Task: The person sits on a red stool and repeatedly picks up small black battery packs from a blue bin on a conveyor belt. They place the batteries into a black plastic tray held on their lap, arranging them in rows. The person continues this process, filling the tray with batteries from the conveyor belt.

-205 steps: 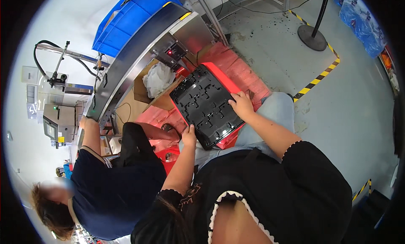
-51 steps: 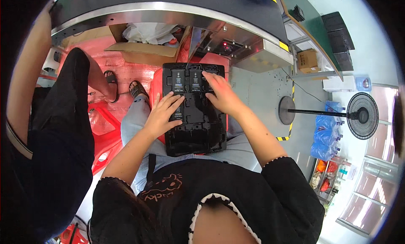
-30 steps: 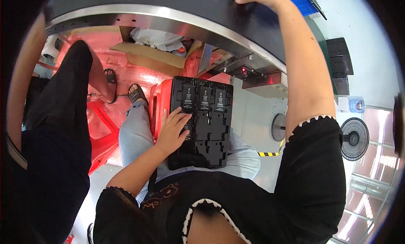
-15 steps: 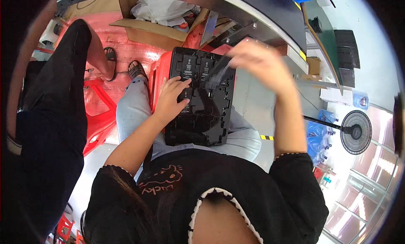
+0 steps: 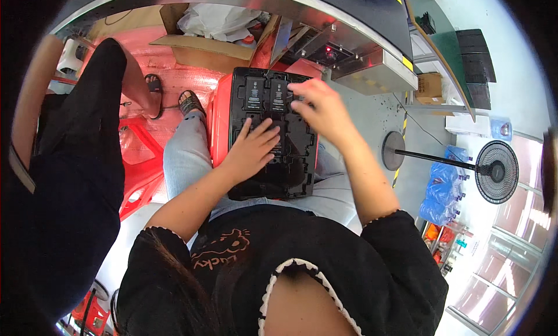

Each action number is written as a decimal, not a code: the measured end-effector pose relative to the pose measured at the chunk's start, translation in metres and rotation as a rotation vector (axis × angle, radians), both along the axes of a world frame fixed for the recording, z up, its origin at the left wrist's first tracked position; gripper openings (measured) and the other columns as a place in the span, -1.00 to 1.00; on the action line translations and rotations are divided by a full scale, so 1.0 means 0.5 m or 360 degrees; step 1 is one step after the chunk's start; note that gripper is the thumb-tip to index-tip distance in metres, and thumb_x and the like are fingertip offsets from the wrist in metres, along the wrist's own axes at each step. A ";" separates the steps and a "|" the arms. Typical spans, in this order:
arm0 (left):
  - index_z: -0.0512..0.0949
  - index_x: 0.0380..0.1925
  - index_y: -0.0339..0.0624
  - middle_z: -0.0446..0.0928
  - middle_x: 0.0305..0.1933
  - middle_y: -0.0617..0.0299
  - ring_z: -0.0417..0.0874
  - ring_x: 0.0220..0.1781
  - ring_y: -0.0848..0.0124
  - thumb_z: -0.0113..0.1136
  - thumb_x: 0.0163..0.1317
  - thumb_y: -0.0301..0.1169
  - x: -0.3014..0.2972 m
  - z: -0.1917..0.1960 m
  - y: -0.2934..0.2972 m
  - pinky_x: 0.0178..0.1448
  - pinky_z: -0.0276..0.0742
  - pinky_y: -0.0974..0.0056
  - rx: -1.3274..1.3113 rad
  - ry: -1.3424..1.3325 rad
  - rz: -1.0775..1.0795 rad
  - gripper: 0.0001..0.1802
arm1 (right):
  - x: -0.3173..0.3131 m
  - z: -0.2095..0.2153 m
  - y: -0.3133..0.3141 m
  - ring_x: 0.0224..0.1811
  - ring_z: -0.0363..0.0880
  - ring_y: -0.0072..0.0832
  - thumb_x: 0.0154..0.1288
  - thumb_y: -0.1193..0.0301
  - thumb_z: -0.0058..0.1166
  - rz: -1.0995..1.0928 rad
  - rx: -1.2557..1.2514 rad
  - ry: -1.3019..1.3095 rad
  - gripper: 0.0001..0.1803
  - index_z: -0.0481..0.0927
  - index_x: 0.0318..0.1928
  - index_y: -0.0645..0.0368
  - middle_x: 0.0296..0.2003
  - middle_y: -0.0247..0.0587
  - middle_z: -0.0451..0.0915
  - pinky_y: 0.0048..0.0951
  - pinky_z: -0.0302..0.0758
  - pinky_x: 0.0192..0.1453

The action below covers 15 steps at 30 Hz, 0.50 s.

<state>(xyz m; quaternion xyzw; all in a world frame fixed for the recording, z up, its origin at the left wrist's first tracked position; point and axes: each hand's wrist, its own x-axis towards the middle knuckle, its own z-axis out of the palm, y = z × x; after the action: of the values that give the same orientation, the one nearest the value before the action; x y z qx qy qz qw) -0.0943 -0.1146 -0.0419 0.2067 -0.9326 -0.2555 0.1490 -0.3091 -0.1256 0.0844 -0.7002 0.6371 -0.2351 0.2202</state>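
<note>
A black plastic tray (image 5: 244,191) with moulded compartments lies across my lap. Flat black rectangular pieces with pale printed labels, which look like battery packs (image 5: 278,95), fill compartments in its far part. My left hand (image 5: 251,153) lies over the tray's middle with fingers spread, covering some compartments. Above the far right part of the tray is my right hand (image 5: 317,106). Its thumb and forefinger are apart, bent toward a labelled piece, and nothing shows between them; the other fingers are partly hidden.
A red stool (image 5: 220,118) stands beneath the tray. Beyond are an open cardboard box (image 5: 209,48) and a metal-edged workbench (image 5: 349,22). A black fan (image 5: 497,170) stands at right. At left, another person's dark-clothed leg (image 5: 96,92) is close by.
My right hand has come down and left to the tray; the blurred translucent strip below it no longer shows. My left hand has slid slightly nearer and right.
</note>
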 end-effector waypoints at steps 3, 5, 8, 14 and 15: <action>0.42 0.24 -0.18 0.22 0.46 0.23 0.03 0.57 0.26 0.07 0.32 -0.20 -0.002 -0.024 0.027 0.57 -0.24 -0.19 -0.0101 -0.0183 -0.0024 -0.48 | -0.011 0.146 -0.062 -0.15 0.58 -0.51 0.24 0.51 0.20 0.0199 -0.0549 -0.0061 -0.76 0.67 -0.06 0.18 -0.19 -0.26 0.64 -0.49 0.50 -0.07; 0.42 0.23 -0.20 0.21 0.46 0.18 0.02 0.57 0.25 0.06 0.33 -0.23 -0.006 -0.028 0.027 0.57 -0.25 -0.19 -0.0146 -0.0174 -0.0057 -0.49 | -0.035 0.216 -0.109 -0.18 0.62 -0.44 0.23 0.44 0.21 -0.0001 -0.0793 -0.0151 -0.80 0.70 -0.14 0.16 -0.21 -0.24 0.66 -0.46 0.52 -0.04; 0.42 0.22 -0.21 0.22 0.45 0.15 0.02 0.57 0.26 0.05 0.33 -0.26 0.001 0.021 0.001 0.57 -0.25 -0.20 0.0060 -0.0111 -0.0105 -0.51 | -0.066 0.287 -0.221 -0.08 0.55 -0.58 0.30 0.42 0.19 -0.0086 -0.1123 0.0121 -0.77 0.65 -0.09 0.27 -0.04 -0.31 0.60 -0.53 0.44 0.04; 0.51 0.10 -0.13 0.39 0.31 0.05 0.35 0.39 -0.01 0.28 0.08 -0.52 -0.017 0.238 -0.143 0.42 0.16 -0.21 0.0040 0.0789 0.0048 -0.50 | -0.274 0.299 -0.496 0.49 0.11 -0.18 0.12 0.24 0.29 0.0003 -0.0070 0.0658 -0.01 0.03 0.46 0.28 0.44 0.13 0.12 -0.33 0.05 0.53; 0.53 0.06 -0.14 0.41 0.28 0.05 0.39 0.36 0.01 0.29 0.06 -0.51 -0.017 0.280 -0.183 0.37 0.22 -0.24 -0.0083 0.0865 0.0085 -0.51 | -0.287 0.297 -0.516 0.43 0.21 -0.18 0.07 0.25 0.32 -0.0001 0.0116 0.0653 -0.05 0.14 0.42 0.29 0.38 0.13 0.23 -0.33 0.15 0.47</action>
<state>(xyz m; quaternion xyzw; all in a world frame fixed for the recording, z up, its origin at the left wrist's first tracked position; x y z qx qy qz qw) -0.1029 -0.2061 0.0981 0.1511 -0.8589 -0.2734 0.4059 -0.4526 -0.3834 0.2327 -0.7247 0.6771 -0.0643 0.1109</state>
